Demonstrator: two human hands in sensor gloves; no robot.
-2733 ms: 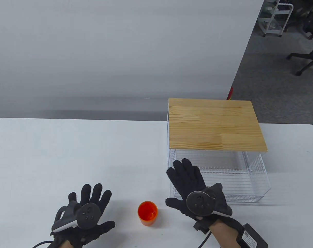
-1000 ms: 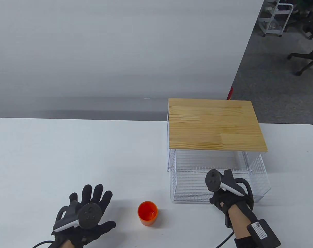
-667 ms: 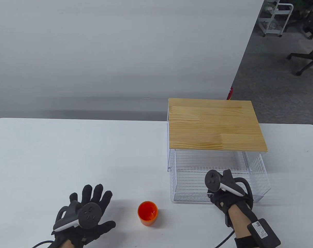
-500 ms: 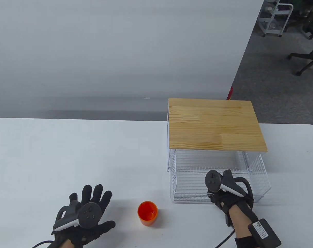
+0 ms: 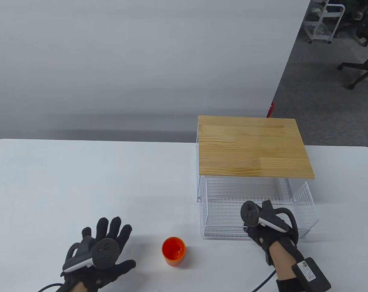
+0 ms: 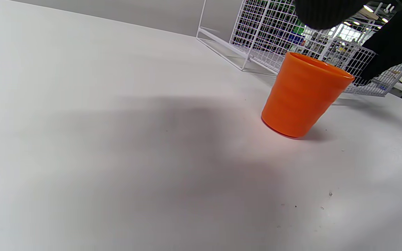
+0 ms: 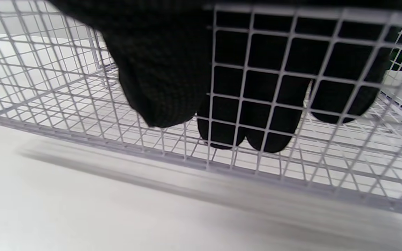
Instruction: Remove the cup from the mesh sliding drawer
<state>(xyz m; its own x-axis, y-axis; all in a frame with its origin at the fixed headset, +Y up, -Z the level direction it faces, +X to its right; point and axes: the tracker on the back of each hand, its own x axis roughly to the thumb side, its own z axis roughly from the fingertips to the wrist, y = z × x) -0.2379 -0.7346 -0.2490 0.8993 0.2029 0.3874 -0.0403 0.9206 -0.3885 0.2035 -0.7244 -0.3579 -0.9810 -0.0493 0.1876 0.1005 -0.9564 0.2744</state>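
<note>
Since the orange cup (image 5: pixel 173 251) is already standing upright on the white table (image 5: pixel 80 182), near the front edge and just left of the mesh drawer (image 5: pixel 257 217), I am judging the taking-out itself done and the drawer the thing left to deal with. My right hand (image 5: pixel 263 232) is gripping the drawer's near front wall, thumb on the outside and the other fingers (image 7: pixel 257 115) hooked over the top wire and hanging inside, probably so I can slide it under the wooden top (image 5: pixel 252 147). My left hand (image 5: pixel 103 254) is lying with its fingers spread apart, holding nothing, left of the cup.

From above, my right fingers are hiding under the tracker; the right wrist view is showing them clamped through the mesh. Only the left wrist view is showing the cup's ribbed side (image 6: pixel 302 94) and that it is touching neither the drawer nor my hand.
</note>
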